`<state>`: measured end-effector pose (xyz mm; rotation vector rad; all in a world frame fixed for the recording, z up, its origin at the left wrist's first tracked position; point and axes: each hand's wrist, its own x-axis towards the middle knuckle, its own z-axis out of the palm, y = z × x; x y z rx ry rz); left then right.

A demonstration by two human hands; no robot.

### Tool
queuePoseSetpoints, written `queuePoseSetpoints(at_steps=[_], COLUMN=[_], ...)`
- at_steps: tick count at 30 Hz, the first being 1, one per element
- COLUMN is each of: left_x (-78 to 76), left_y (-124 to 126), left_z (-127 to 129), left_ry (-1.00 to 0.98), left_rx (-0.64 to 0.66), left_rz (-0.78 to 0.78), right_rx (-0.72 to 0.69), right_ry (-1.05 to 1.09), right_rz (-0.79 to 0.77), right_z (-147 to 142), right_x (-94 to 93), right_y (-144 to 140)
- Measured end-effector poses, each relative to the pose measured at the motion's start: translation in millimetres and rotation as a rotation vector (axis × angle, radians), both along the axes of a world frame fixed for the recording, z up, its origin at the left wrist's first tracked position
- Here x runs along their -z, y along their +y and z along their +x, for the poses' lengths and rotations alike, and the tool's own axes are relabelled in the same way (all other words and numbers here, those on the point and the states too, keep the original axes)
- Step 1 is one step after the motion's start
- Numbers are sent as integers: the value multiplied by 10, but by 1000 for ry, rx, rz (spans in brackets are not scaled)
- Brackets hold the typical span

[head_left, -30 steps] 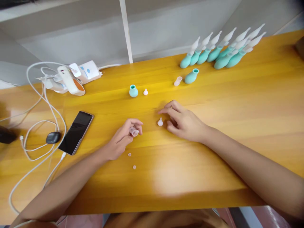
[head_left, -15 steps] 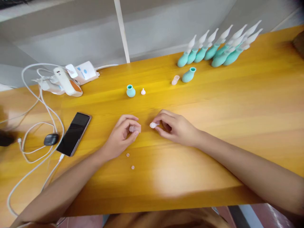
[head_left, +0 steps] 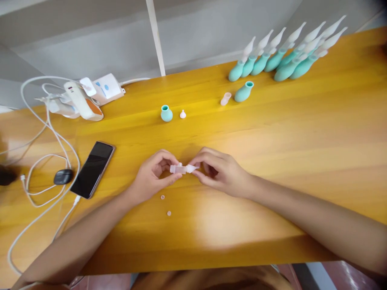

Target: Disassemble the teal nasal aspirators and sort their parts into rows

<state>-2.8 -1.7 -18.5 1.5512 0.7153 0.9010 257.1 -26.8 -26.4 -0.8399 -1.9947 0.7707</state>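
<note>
Left hand (head_left: 152, 175): grasping the clear tube (head_left: 179, 169) between thumb and fingers, held sideways above the table (head_left: 272, 139).
Right hand (head_left: 223, 171): pinching the white tip (head_left: 191, 168) by its narrow end, wide end turned toward the tube.
Tube and tip: end to end between the two hands, in front of the person; they look to be meeting, though whether the tip is seated cannot be told.
Row of bulbs (head_left: 286, 70): about eight green bulbs at the back right (they overlap, so the count is rough), each topped with a clear neck and a white point; these look done.
Loose green bulbs: a small one (head_left: 166, 114) and a longer one (head_left: 244, 92), both open-mouthed with nothing fitted in them.
Other loose parts: a little white cone (head_left: 183, 114) just beside the small bulb, a second clear tube (head_left: 225, 99) near the longer one, and two tiny rings (head_left: 162, 197) (head_left: 169, 213) lying apart from each other, nearer the person than the left hand.
How far along: judging by the row, the pair in hand seems partway joined and has no bulb on it; the loose parts look unassembled.
Left side: a phone (head_left: 93, 169) and white cables (head_left: 65, 141), apart from the work.
</note>
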Motion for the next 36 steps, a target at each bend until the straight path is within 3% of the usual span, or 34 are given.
queuePoseSetpoints(at_steps=[8, 11, 16, 36], left_x=[-51, -48, -24, -20], left_y=[-83, -92, -69, -22], left_z=[-19, -16, -6, -21], left_ry=[124, 84, -18, 20], left_rx=[-44, -45, -65, -39], left_rz=[-148, -212, -127, -95], right_rx=[17, 11, 18, 4], right_ry=[27, 27, 20, 4], right_rz=[22, 24, 45, 157], right_z=[0, 4, 13, 51], right_x=[18, 16, 17, 46], right_y=[-3, -12, -20, 1])
